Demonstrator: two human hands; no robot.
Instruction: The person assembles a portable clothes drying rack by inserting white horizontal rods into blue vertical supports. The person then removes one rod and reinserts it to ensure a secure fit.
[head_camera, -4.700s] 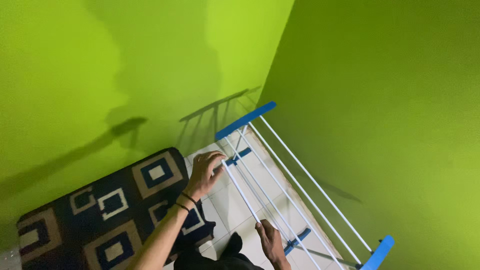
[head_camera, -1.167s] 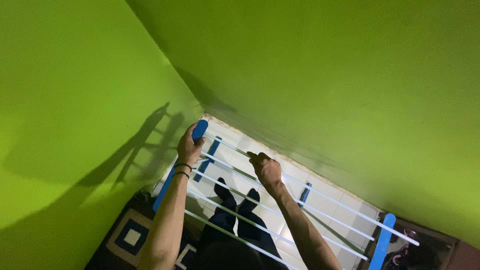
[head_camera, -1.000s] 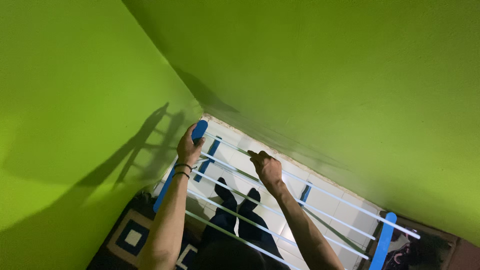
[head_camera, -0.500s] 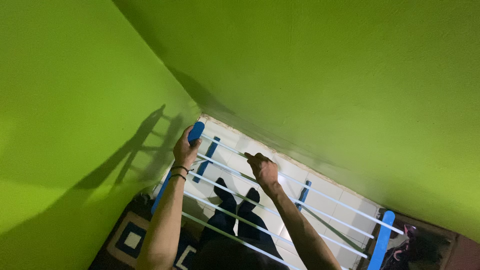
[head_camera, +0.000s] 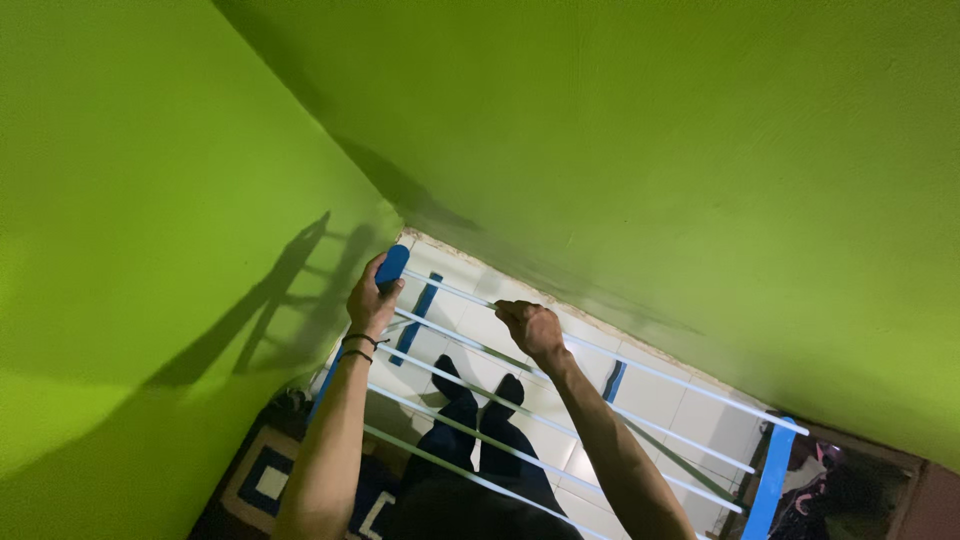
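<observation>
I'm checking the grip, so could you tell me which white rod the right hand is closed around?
The rod nearest the wall; the right hand grips it.

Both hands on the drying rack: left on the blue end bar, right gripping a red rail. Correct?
Not quite. In the head view the right hand grips a white rail, not a red one. The left hand does hold the blue end bar of the drying rack.

The drying rack (head_camera: 600, 400) runs past the bottom edge, legs hidden.
</observation>
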